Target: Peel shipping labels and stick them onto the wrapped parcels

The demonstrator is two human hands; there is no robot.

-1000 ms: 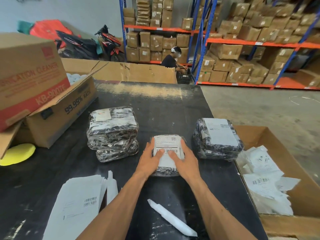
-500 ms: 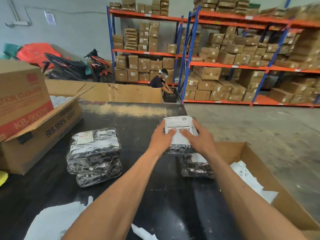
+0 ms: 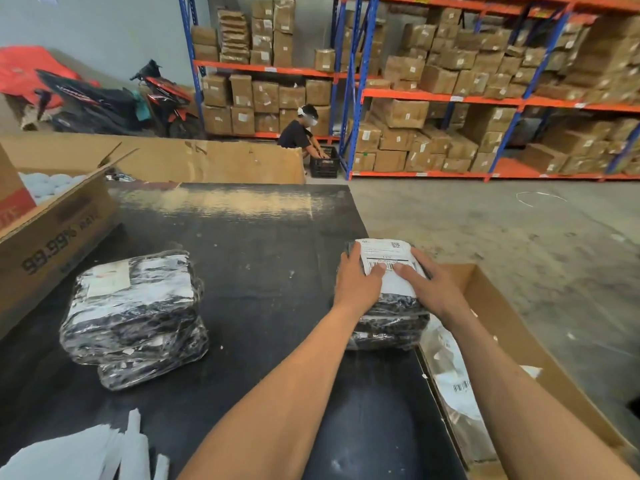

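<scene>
both hands lie flat and spread on the top parcel (image 3: 391,306) of a short stack at the right edge of the black table (image 3: 263,244), the left hand (image 3: 356,284) on its left side, the right hand (image 3: 433,289) on its right, thumbs pressing on the white shipping label (image 3: 388,263) stuck across the top; the labelled parcel rests on another wrapped parcel (image 3: 384,336) just beside an open cardboard box (image 3: 512,323) holding white papers; a second pile of wrapped parcels (image 3: 133,313) sits well apart to the left, and loose label sheets (image 3: 69,459) lie at the near left corner
</scene>
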